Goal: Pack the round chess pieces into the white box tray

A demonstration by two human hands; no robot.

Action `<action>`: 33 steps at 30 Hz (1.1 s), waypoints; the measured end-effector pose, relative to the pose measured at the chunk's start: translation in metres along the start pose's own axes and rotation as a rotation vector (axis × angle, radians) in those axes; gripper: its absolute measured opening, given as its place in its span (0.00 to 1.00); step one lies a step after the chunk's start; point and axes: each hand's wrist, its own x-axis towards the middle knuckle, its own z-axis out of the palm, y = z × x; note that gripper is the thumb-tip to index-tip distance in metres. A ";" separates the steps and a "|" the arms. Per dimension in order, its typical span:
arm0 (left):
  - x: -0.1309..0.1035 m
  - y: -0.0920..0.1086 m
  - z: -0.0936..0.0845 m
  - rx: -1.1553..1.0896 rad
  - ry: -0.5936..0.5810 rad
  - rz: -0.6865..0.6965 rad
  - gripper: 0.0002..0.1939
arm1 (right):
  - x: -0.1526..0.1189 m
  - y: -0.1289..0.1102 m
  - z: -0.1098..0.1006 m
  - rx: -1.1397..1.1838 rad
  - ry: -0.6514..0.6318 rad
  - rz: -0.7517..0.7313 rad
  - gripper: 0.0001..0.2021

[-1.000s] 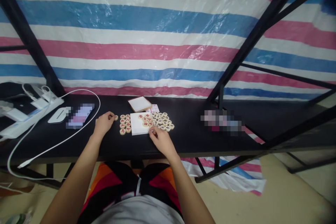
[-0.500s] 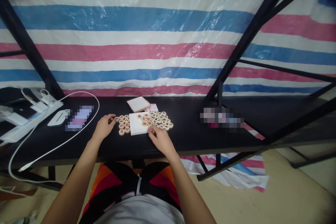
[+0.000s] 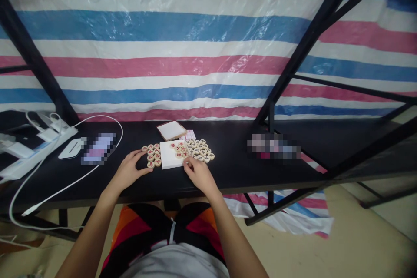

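My left hand (image 3: 129,169) lies on the black table, thumb and fingers spread around the left and near sides of a block of red-marked xiangqi pieces (image 3: 150,157). Its fingertips touch the outer pieces. My right hand (image 3: 198,173) has bent fingers closed at the near right edge of a white box (image 3: 167,160); the fingertips are partly hidden. On the box's right part lie several loose red-marked pieces (image 3: 179,148). Just to the right, black-marked pieces (image 3: 202,150) sit packed together on the table.
Behind the box are a tilted brown-edged white lid (image 3: 171,130) and a printed paper (image 3: 189,135). A power strip (image 3: 42,152), a white cable (image 3: 68,189) and a blurred phone-like item (image 3: 98,147) are at left. Black metal posts (image 3: 293,65) frame the table (image 3: 234,169).
My left hand has shifted right and nearer the red-marked pieces, its thumb now stretched to the lowest one. My right hand stays at the box edge.
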 end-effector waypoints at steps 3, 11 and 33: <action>-0.001 0.000 0.001 0.000 0.012 0.014 0.32 | 0.000 0.000 0.000 0.002 0.000 -0.001 0.09; -0.002 0.005 -0.002 0.042 0.029 -0.008 0.27 | 0.000 0.001 0.001 0.010 -0.005 0.003 0.09; 0.064 0.115 0.031 0.305 -0.220 0.180 0.10 | 0.002 0.001 -0.001 0.048 0.002 -0.005 0.08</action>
